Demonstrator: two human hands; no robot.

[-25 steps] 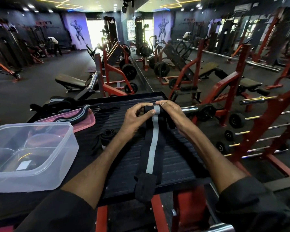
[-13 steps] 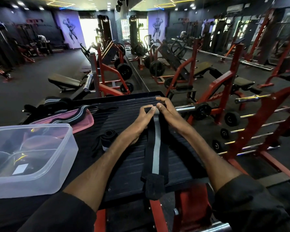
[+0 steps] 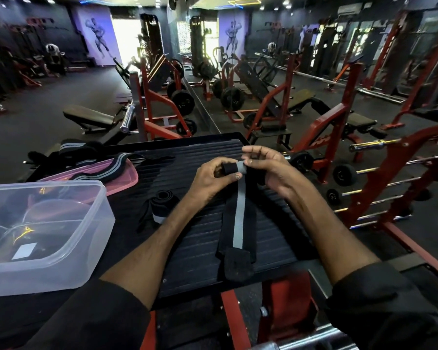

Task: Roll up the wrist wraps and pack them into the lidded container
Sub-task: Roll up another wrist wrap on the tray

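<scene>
Here, the left hand [image 3: 213,176] and right hand [image 3: 271,170] both pinch, fingers curled, the rolled end of a long black grey-striped wrist wrap [image 3: 238,223], well right of the clear plastic container [image 3: 96,223] (its tail lies flat). A rolled black wrap [image 3: 159,205] sits just right of the container.

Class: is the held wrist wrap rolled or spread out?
Mostly spread: the wrist wrap has a small coil at its far end, pinched by left hand and right hand; the rest lies flat on the platform.

wrist wrap [image 3: 239,218]: black, grey stripe, far end rolled | container [image 3: 61,269]: clear, open
</scene>
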